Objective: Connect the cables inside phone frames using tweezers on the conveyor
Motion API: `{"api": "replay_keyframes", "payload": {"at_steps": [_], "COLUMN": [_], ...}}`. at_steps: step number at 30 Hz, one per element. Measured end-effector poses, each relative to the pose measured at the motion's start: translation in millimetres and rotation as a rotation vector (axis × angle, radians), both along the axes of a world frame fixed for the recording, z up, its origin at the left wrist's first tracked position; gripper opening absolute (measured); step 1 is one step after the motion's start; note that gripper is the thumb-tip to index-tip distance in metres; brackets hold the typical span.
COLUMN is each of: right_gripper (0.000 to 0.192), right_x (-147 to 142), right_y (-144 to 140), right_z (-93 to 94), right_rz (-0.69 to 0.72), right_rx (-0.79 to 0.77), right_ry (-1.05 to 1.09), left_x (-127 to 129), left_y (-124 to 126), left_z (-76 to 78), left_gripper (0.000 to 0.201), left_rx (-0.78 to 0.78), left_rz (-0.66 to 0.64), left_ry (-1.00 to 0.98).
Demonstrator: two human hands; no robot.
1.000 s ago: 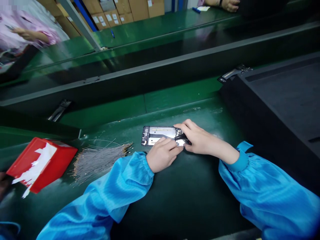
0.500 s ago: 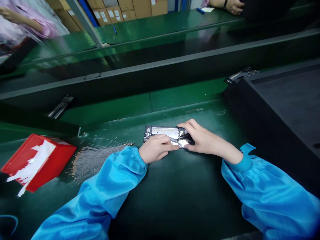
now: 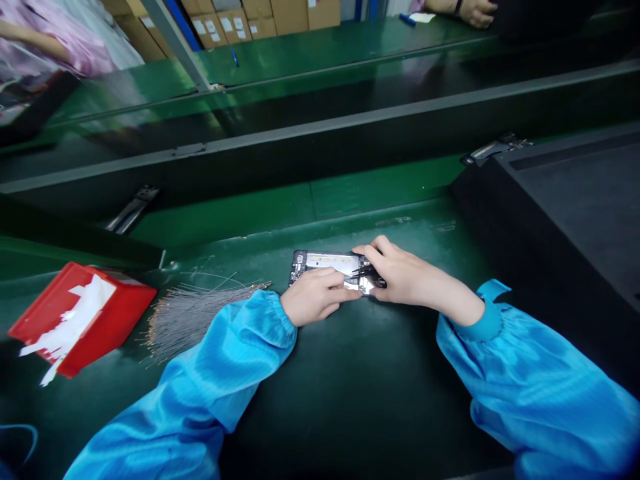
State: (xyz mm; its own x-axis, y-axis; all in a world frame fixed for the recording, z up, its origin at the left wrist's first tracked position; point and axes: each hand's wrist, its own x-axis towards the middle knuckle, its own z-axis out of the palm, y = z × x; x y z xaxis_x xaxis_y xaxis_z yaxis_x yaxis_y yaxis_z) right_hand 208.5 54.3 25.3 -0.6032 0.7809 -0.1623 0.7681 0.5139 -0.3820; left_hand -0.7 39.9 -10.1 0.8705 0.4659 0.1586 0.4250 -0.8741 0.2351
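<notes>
An opened phone [image 3: 327, 261] with its inner boards and a silvery battery bay showing lies flat on the green bench. My left hand [image 3: 313, 295] is closed over the phone's near edge, its index finger stretched along the lower side; the palm side is hidden. From the right, my right hand [image 3: 400, 272] grips dark tweezers [image 3: 364, 271], whose tips point left over the phone's inside. The right fingertips also reach the phone's right end. Left of my left hand lies a bundle of thin grey wires [image 3: 193, 317] with copper-coloured ends.
A red bin [image 3: 95, 333] with torn white paper on it stands at the left. Phone parts rest at the back left [image 3: 134, 209] and by a black foam-like tray [image 3: 565, 193] at right. Beyond the ledge, two people's arms show at another bench.
The tweezers' tips now show farther left over the phone, and the right hand has shifted slightly left. The left hand stays on the phone. The whole view has shifted a little.
</notes>
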Motion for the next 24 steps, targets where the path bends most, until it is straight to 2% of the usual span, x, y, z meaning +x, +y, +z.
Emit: {"api": "replay_keyframes", "payload": {"at_steps": [5,10,13,17,24], "right_gripper": [0.061,0.061,0.06,0.061,0.061], "right_x": [1,-4,-3,-4,-18], "right_y": [0,1,3,5,3], "right_z": [-2.2,-1.9,-2.9,-3.0,0.8], "right_rz": [-0.004,-0.035,-0.045,-0.044,-0.096], "right_rx": [0.021,0.027,0.031,0.051,0.066], "right_ry": [0.013,-0.047,-0.059,-0.058,-0.202], "left_x": [0,-1,-2,-2,-1], "left_y": [0,1,1,2,1], "left_z": [0.5,1.4,1.3,0.9,2.0], "left_gripper": [0.031,0.03,0.029,0.029,0.029], "left_rx": [-0.003,-0.187,-0.257,-0.265,-0.255], "left_rz": [0.006,0.078,0.063,0.05,0.037], "left_ry": [-0.017,-0.164,-0.241,-0.266,-0.296]}}
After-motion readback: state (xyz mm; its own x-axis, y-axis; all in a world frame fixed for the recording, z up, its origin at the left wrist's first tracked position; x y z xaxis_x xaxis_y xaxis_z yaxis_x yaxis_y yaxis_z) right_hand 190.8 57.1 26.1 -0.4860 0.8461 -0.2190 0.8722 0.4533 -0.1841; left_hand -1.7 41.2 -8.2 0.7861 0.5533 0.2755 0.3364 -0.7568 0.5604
